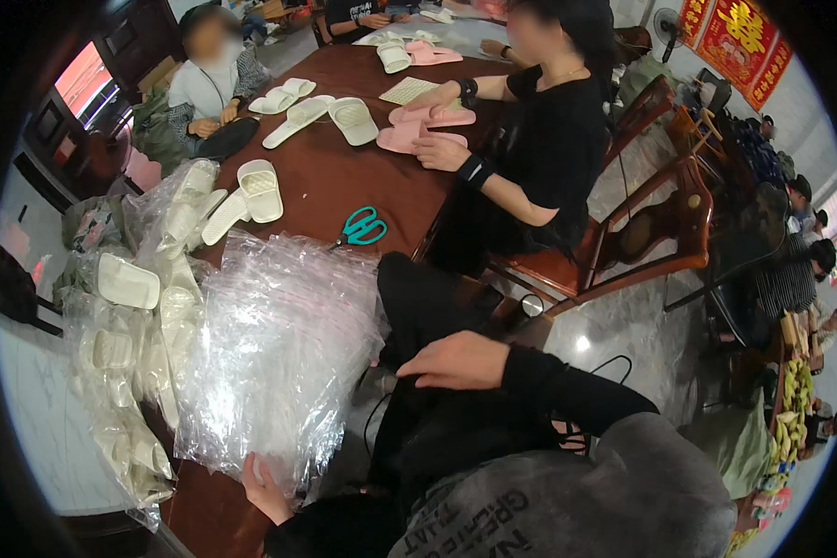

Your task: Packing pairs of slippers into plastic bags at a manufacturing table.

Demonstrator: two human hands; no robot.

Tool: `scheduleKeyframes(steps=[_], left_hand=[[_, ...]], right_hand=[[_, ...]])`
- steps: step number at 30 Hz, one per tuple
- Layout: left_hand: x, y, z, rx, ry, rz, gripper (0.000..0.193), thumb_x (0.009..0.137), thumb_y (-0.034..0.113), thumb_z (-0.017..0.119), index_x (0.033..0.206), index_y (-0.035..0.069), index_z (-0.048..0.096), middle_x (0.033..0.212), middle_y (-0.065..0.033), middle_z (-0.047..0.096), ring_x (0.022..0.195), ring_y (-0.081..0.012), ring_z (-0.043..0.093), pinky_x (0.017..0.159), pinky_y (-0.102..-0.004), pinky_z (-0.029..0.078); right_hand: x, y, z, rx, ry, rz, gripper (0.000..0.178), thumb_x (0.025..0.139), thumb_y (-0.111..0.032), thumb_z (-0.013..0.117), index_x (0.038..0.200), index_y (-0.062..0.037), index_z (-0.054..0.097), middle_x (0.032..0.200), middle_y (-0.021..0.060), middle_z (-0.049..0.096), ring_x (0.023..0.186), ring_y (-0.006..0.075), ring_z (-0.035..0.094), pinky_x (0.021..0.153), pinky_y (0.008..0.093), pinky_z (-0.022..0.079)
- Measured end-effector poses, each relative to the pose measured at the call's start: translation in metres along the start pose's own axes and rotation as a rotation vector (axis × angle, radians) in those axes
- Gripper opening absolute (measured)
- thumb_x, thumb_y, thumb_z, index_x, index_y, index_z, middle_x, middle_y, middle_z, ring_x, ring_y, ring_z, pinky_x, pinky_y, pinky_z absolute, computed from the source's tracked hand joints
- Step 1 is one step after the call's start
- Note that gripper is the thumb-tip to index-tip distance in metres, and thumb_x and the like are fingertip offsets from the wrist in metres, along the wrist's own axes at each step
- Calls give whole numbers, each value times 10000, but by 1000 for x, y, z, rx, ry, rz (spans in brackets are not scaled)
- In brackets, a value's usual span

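At the near edge of a thick stack of clear plastic bags (274, 344) is my left hand (268, 493), its fingers apart and touching the lowest bags. Nothing shows gripped in it. My right hand (460, 361) hovers above my dark-clothed lap, to the right of the stack, fingers stretched toward the left and nothing seen in them; its palm side is hidden. Left of the stack lie several white slippers wrapped in clear bags (126, 349). A loose white slipper (260, 191) and its mate sit just beyond the bags, near teal-handled scissors (363, 228).
A brown-covered table (316, 195) stretches away, with more white slippers (298, 121) on it. At the right, a co-worker in black handles pink slippers (405, 135); another person sits at the far left. Wooden chairs (642, 223) stand to the right.
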State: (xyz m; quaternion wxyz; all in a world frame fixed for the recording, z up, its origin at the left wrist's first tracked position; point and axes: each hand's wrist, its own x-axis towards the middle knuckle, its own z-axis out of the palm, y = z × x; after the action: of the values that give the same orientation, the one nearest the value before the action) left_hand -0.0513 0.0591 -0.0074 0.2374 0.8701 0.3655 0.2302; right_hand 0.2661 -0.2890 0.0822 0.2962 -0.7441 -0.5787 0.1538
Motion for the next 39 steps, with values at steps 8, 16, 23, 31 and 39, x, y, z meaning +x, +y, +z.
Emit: scheduleKeyframes(steps=[8, 16, 23, 31, 39], left_hand=[[-9, 31, -19, -57, 144, -11, 244, 944, 57, 522, 1157, -36, 595, 1196, -192, 591, 1122, -337, 548, 974, -403, 411], [-5, 75, -19, -70, 205, 74, 251, 952, 93, 525, 1151, -40, 604, 1178, -172, 618, 1114, -301, 564, 983, -387, 407], [-17, 73, -14, -127, 124, 67, 233, 938, 60, 518, 1128, -37, 613, 1167, -170, 621, 1116, -313, 564, 985, -401, 403], [-20, 80, -10, -186, 108, 75, 239, 940, 67, 520, 1134, -39, 611, 1165, -158, 628, 1107, -280, 572, 989, -376, 399], [-9, 138, -17, -310, 101, 106, 233, 942, 22, 474, 1113, -74, 601, 1183, -195, 610, 1108, -301, 570, 984, -375, 403]], right_hand=[[-32, 16, -11, -74, 15, 127, 314, 931, -284, 559, 1219, -161, 585, 1018, 80, 662, 934, 270, 638, 776, 362, 519], [27, -10, -22, -84, 10, -91, 243, 927, -254, 546, 1134, -129, 565, 925, 100, 639, 887, 304, 623, 738, 403, 503], [41, -24, 4, -62, 51, -218, 271, 919, -268, 554, 1146, -121, 559, 918, 120, 645, 872, 313, 635, 727, 404, 509], [21, -21, 15, -41, 4, -95, 271, 915, -280, 557, 1153, -152, 576, 923, 112, 646, 869, 309, 638, 729, 403, 517], [12, -4, -31, 9, 208, -56, 240, 928, -233, 551, 1127, -118, 621, 976, 88, 668, 901, 287, 642, 736, 377, 512]])
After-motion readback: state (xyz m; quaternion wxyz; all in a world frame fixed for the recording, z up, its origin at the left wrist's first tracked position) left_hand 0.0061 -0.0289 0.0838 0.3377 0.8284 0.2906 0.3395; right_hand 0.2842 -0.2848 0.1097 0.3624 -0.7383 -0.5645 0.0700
